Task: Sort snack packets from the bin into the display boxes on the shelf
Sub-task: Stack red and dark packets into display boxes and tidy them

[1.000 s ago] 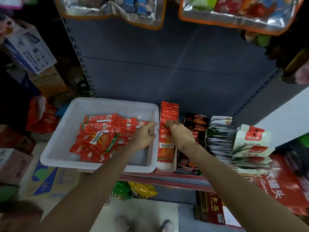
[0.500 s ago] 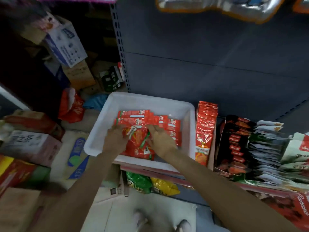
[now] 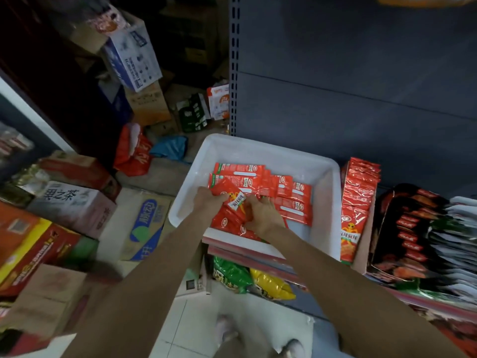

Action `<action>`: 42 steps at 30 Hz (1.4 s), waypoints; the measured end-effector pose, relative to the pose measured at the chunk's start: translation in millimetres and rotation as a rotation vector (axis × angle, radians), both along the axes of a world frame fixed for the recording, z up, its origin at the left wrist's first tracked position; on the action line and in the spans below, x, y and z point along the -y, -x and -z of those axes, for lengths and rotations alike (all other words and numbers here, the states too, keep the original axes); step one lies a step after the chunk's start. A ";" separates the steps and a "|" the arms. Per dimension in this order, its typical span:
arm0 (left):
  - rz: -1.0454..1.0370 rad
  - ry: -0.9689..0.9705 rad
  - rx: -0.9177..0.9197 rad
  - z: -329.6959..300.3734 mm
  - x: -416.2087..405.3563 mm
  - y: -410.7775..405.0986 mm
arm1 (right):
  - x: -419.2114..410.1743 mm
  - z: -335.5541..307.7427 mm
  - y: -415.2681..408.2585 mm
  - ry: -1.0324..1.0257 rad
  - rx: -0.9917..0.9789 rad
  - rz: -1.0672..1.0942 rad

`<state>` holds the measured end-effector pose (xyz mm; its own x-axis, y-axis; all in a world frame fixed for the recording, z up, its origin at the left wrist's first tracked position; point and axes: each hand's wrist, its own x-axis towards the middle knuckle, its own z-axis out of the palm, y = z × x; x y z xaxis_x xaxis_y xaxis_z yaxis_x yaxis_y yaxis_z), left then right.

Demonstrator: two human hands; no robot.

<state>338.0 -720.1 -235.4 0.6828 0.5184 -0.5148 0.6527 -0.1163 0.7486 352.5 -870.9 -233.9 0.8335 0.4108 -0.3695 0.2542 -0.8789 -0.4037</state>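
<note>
A white plastic bin (image 3: 325,171) sits on the shelf edge with several red snack packets (image 3: 286,192) lying inside. Both my hands are down in the bin. My left hand (image 3: 209,202) grips the left side of a small bunch of red packets (image 3: 229,210), and my right hand (image 3: 263,213) holds the same bunch from the right. To the right of the bin stands a display box (image 3: 361,244) filled with upright red packets (image 3: 357,202) of the same kind.
Further right on the shelf are a black-and-red display box (image 3: 410,228) and a row of white packets (image 3: 459,228). Green and yellow bags (image 3: 247,280) lie on the shelf below. Stacked cardboard cartons (image 3: 77,205) crowd the floor at left. My feet (image 3: 258,339) stand on pale tiles.
My hands left the red display box and went down into the bin, where they gathered a bunch of red packets. The view swung left.
</note>
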 end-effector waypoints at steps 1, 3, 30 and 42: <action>-0.016 -0.012 0.040 -1.9 2.0 -0.9 | 2.6 -3.9 1.2 -0.036 0.017 0.016; -0.007 0.034 0.167 -12.2 12.3 -2.2 | 12.6 -13.5 4.7 -0.152 0.060 0.091; 0.864 -0.343 0.409 -52.9 234.9 -36.7 | 225.6 -71.7 -29.2 -0.031 0.230 0.222; 0.612 -0.489 0.250 -28.5 100.4 6.7 | 135.6 -62.9 -8.5 -0.285 0.200 0.009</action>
